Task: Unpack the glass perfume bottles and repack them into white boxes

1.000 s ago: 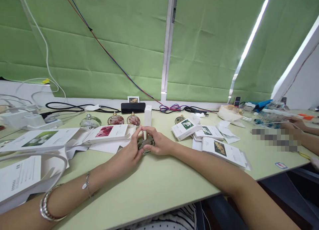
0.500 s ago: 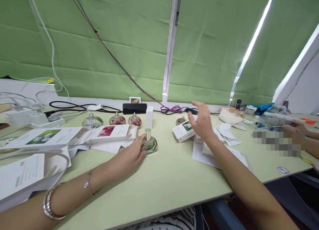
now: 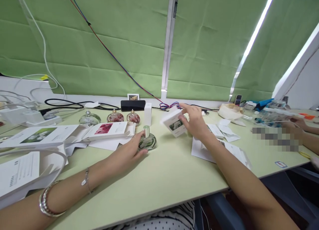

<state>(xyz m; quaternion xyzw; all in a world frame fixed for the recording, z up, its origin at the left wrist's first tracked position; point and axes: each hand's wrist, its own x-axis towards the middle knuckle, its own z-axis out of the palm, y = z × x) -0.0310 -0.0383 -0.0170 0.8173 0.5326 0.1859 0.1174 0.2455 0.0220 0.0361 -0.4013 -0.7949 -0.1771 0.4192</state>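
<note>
My left hand rests on the table with its fingers around a round, green-tinted glass perfume bottle, which stands upright with a pale green cap. Between the thumb and fingers of my right hand is a small white box with a green and white flower picture. That box is tilted above the table and slightly blurred. A slim white upright box stands behind the bottle. Two pink perfume bottles and a clear one stand at the back left.
Opened white cartons and a red-pictured box cover the left side. A black phone lies near the wall. White papers are under my right forearm. At far right are another person's hands and a plastic bag.
My right hand has come down and taken hold of the small white box, lifting it from the table and moving it left. My left hand stays at the bottle.
</note>
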